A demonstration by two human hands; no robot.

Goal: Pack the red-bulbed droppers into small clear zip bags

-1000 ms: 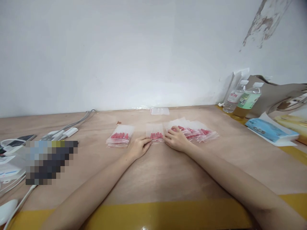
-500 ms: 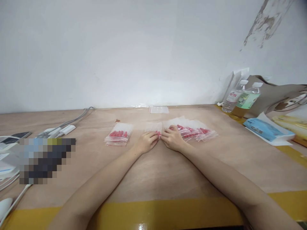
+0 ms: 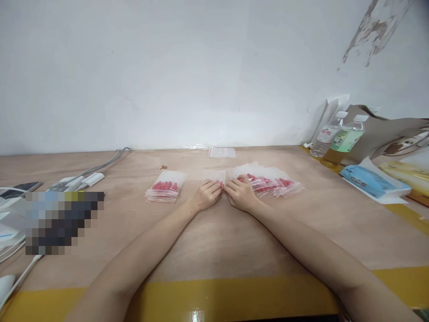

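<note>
Where the left hand and the right hand are close, the middle bag lies flat on the table, under the fingertips. It reaches away from the hands, toward the wall. Its long side looks to run that way too, but the fingers hide the near end, so I cannot be sure. The left hand seems nearer and covers more of the bag. The right hand is at its near right corner, so close to the right pile that I cannot tell if they touch. Both hands have bent fingers. I cannot tell if they pinch the bag or just press on it.

I count one middle bag, with red bits too hidden to count. I see two piles of bags with red bits: the left pile is neat, and the right pile is spread like a fan. One flat clear bag, maybe more, lies near the wall. Far right are two bottles and one blue pack.
</note>
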